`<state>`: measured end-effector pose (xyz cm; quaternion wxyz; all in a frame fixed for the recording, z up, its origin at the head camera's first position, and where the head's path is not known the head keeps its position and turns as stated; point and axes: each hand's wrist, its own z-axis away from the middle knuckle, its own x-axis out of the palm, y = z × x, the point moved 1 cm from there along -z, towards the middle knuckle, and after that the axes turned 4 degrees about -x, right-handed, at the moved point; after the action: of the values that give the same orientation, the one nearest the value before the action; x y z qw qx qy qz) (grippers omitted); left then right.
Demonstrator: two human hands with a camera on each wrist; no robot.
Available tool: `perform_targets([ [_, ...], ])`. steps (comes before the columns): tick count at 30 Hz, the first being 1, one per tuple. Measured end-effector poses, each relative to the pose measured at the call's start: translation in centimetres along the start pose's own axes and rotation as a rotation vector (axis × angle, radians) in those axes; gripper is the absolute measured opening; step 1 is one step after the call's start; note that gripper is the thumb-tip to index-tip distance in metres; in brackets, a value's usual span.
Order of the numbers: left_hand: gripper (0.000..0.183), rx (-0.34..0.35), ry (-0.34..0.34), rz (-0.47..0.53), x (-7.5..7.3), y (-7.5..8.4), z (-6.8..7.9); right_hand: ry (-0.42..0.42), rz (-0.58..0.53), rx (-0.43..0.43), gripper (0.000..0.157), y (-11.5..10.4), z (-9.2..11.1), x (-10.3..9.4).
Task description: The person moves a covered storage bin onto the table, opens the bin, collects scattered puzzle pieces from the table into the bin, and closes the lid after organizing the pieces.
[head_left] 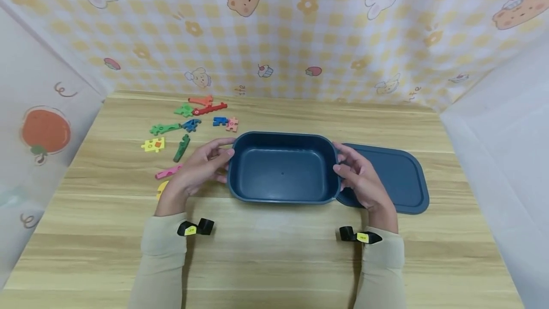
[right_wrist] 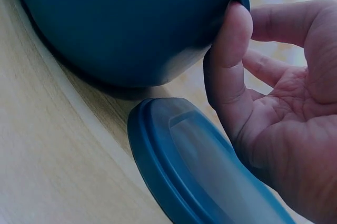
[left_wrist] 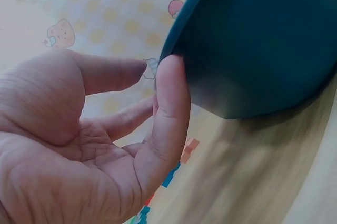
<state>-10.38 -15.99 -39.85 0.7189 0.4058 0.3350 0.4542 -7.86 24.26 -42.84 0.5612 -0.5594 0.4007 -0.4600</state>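
A dark blue plastic box (head_left: 280, 175), rounded at its corners, stands open side up in the middle of the head view with nothing inside. My left hand (head_left: 200, 167) grips its left end, and my right hand (head_left: 363, 178) holds the opposite end. In the left wrist view a fingertip (left_wrist: 171, 71) lies right at the box's rim. The right wrist view has a fingertip (right_wrist: 238, 27) against the rim too. Beneath and beside my right hand lies the matching flat lid (head_left: 399, 175), its left part hidden by that hand and the box.
Several colourful puzzle-like pieces lie on the wood-grain table (head_left: 274, 261) to the left, among them a yellow piece (head_left: 154, 145), a red strip (head_left: 210, 108) and a dark green piece (head_left: 182, 148). My left forearm partly covers another yellow piece (head_left: 161, 188). A checked curtain (head_left: 274, 37) hangs behind.
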Motion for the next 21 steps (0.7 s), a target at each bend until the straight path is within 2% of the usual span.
perform_targets([
  [4, 0.053, 0.008, 0.005, 0.003, -0.3, 0.0, 0.3, 0.009, 0.0, 0.005, 0.061, 0.1, 0.0, 0.0],
  [7, 0.052, 0.02, 0.067, -0.016, -0.7, 0.0, 0.6, 0.005, -0.003, 0.009, 0.062, 0.2, 0.0, 0.0],
  [10, 0.047, 0.078, 0.199, -0.115, -1.1, 0.0, 0.8, 0.008, -0.001, 0.007, 0.062, 0.2, 0.0, 0.1],
  [17, 0.035, 0.271, 0.536, -0.354, -1.8, -0.1, 0.9, 0.012, 0.005, 0.012, 0.062, 0.0, 0.0, 0.1],
  [21, 0.034, 0.291, 0.682, -0.475, -2.2, -0.5, 0.9, 0.017, 0.012, 0.022, 0.062, 0.0, 0.0, 0.2],
])
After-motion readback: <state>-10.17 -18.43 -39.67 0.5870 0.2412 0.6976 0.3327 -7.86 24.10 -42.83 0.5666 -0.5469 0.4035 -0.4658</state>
